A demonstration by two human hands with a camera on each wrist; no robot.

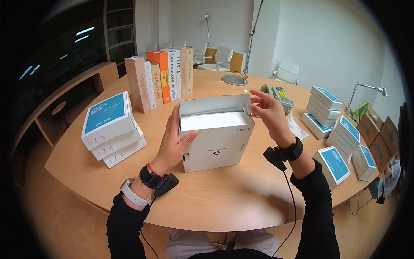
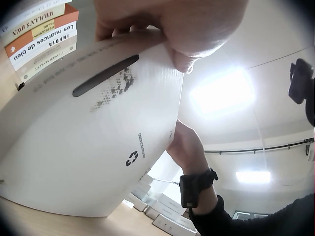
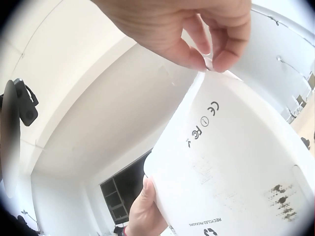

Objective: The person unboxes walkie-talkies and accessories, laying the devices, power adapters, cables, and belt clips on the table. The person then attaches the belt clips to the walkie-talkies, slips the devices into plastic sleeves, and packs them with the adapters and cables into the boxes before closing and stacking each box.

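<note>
A white box (image 1: 215, 144) stands upright on the table, its top open and a white surface showing inside. The left hand (image 1: 172, 144) grips its left side, thumb on the near face; in the left wrist view that hand (image 2: 172, 24) covers the box's upper edge. At the top right corner, the right hand (image 1: 271, 114) has its thumb and index finger on the edge. The right wrist view shows the right hand (image 3: 187, 29) pinching that corner of the box (image 3: 221, 147), near the printed marks.
Blue-and-white boxes (image 1: 105, 121) are stacked at the left, and several more boxes (image 1: 332, 166) at the right. A row of books (image 1: 161, 80) stands behind. A lamp base (image 1: 234, 80), a grey-green object (image 1: 280, 100) and crumpled white material (image 1: 297, 128) lie beyond the right hand.
</note>
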